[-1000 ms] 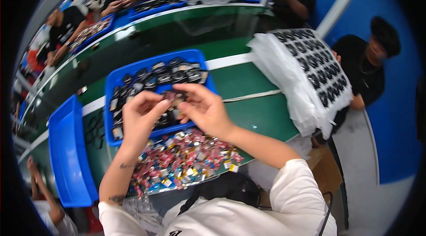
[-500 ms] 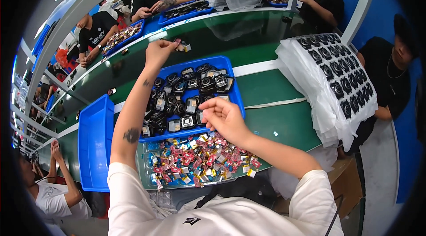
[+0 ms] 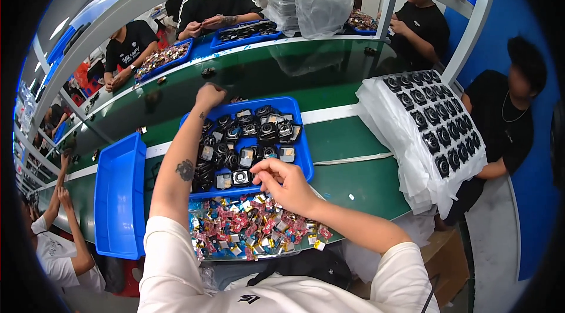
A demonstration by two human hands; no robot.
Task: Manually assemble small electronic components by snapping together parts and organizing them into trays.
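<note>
My left hand (image 3: 210,96) reaches past the far left corner of a blue tray (image 3: 306,148), low over the green belt. Its fingers curl closed, their tips partly hidden. A small reddish part (image 3: 237,99) shows beside them at the tray's far rim; whether they touch it I cannot tell. My right hand (image 3: 283,186) hovers above the tray's near right area. Thumb and forefinger stand slightly apart, with nothing seen between. Beside those fingertips lies a black square unit with a silvery ring (image 3: 241,177), among several similar black watch-like units. Nearer me spreads a heap of small circuit boards and battery cells (image 3: 253,225).
An empty blue tray (image 3: 120,195) stands at the left. To the right, a stack of white-wrapped trays (image 3: 394,136) carries rows of black round units (image 3: 435,116). Co-workers sit across the belt (image 3: 329,86) and at both sides. A grey frame post (image 3: 471,36) rises at right.
The view has tilted, so the scene sits lower. My left hand has come closer to the tray's far rim, and the reddish part now shows right behind that rim. My right hand stays over the tray.
</note>
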